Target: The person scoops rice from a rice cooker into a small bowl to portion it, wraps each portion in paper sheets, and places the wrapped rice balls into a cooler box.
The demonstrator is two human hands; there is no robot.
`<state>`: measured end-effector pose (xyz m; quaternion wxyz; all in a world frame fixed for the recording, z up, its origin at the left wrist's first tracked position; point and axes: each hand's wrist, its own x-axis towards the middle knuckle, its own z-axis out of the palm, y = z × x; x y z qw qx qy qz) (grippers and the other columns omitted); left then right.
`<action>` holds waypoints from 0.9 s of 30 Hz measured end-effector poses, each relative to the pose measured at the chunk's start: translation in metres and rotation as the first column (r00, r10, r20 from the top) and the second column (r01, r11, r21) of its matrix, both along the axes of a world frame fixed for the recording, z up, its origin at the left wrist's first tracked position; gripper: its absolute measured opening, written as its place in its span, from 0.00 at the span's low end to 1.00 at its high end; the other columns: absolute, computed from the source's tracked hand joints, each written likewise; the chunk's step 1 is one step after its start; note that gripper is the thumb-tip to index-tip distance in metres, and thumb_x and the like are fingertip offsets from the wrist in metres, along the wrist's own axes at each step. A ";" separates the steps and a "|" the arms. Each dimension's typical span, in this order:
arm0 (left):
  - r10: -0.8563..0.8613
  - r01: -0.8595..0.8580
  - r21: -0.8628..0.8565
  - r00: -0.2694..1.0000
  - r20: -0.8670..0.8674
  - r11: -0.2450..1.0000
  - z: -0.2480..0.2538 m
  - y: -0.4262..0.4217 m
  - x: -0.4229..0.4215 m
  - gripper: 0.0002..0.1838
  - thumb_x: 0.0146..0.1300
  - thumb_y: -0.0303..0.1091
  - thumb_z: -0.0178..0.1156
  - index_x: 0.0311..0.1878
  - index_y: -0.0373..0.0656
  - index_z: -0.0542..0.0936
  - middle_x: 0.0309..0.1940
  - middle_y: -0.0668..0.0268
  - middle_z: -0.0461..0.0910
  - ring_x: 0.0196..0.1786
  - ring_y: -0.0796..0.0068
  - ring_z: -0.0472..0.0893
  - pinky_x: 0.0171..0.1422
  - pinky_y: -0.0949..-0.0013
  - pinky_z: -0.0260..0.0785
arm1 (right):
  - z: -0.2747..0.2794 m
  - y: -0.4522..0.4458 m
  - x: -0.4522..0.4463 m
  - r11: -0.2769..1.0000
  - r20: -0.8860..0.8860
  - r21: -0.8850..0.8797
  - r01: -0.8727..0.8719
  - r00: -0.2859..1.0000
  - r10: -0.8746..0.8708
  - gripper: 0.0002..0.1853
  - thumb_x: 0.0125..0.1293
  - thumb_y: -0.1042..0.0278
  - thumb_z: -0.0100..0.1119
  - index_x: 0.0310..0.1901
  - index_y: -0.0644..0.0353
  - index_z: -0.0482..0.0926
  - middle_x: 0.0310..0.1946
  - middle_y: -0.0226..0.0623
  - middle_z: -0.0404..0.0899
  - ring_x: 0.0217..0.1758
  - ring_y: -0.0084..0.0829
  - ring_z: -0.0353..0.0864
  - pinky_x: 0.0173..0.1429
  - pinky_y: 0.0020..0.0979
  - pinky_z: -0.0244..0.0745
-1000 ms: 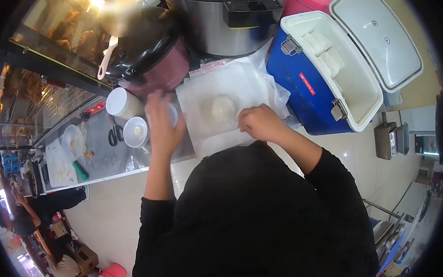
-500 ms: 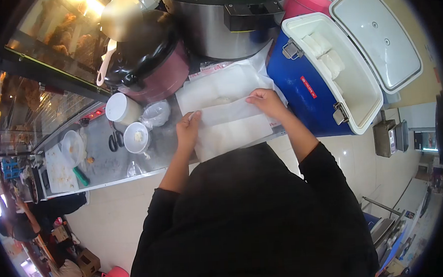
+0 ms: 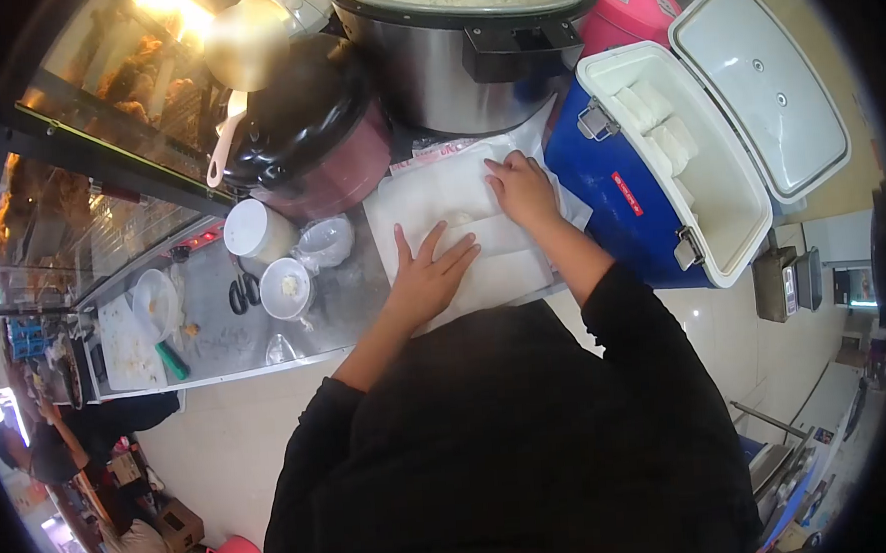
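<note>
My left hand (image 3: 435,272) lay spread, gripping nothing, on the paper (image 3: 424,192); my right hand (image 3: 525,194) was half-curled farther right, grip undetermined. Between them, a white mound (image 3: 457,217) sat partly covered: near flap (image 3: 509,237) folded, far side unfolded.

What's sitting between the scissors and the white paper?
In the head view, a small white bowl stands between the scissors and the white paper, with some clear plastic beside the bowl, nearer the paper.

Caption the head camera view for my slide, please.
Left hand and right hand on folded white paper, beside an open blue cooler.
</note>
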<state>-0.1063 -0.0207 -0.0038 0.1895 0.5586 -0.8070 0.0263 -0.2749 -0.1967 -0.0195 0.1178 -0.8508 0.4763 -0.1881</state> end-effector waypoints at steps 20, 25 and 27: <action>0.340 -0.165 0.406 0.848 -0.407 0.899 -0.039 -0.076 0.030 0.46 0.63 0.53 0.58 0.72 0.34 0.49 0.71 0.35 0.46 0.74 0.35 0.46 0.76 0.43 0.42 | 0.017 -0.051 0.024 0.652 0.144 0.714 -0.256 0.965 0.220 0.30 0.59 0.43 0.65 0.50 0.64 0.78 0.47 0.46 0.81 0.48 0.34 0.79 0.51 0.32 0.73; 0.200 -0.118 0.247 0.918 -0.342 0.962 -0.049 -0.117 0.053 0.35 0.69 0.47 0.51 0.71 0.35 0.55 0.71 0.43 0.55 0.74 0.38 0.51 0.77 0.43 0.41 | -0.005 -0.066 0.036 0.755 -0.029 0.648 -0.104 0.987 0.161 0.30 0.61 0.39 0.60 0.45 0.63 0.82 0.44 0.47 0.82 0.48 0.35 0.80 0.53 0.33 0.71; 0.244 -0.131 0.397 0.937 -0.251 0.909 -0.036 -0.132 0.055 0.33 0.70 0.45 0.51 0.72 0.40 0.56 0.69 0.43 0.59 0.74 0.41 0.53 0.77 0.48 0.44 | -0.010 -0.066 0.039 0.850 -0.141 0.523 -0.070 0.976 0.167 0.30 0.61 0.37 0.58 0.42 0.64 0.83 0.43 0.45 0.83 0.46 0.36 0.80 0.53 0.34 0.71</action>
